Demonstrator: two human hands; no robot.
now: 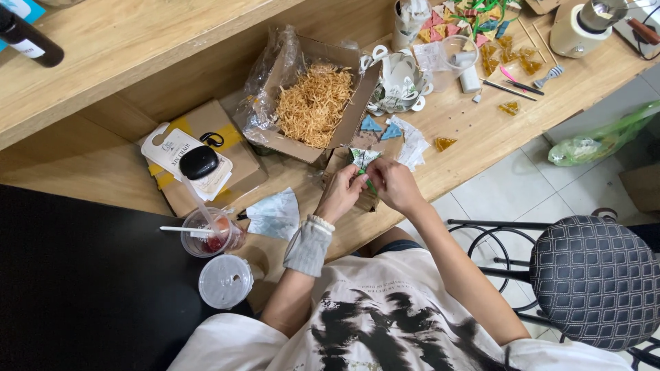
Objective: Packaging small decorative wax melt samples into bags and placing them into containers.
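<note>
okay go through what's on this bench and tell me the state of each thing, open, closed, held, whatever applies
Left hand: closed on the small patterned triangle.
Right hand: pinching the same triangle from the other side.
Cardboard box: open, full of tan shredded filler.
Plastic cup: lid off, straw in, red remains at the bottom.
Cup lid: lying apart beside the cup.
Stool: empty.

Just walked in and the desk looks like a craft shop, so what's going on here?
A seated person holds a small folded paper triangle over the wooden desk, left hand and right hand pinching it together. Behind it sits an open cardboard box of straw-like shreds. More coloured triangles lie further along, and a plastic cup with red drink stands at the left.
</note>
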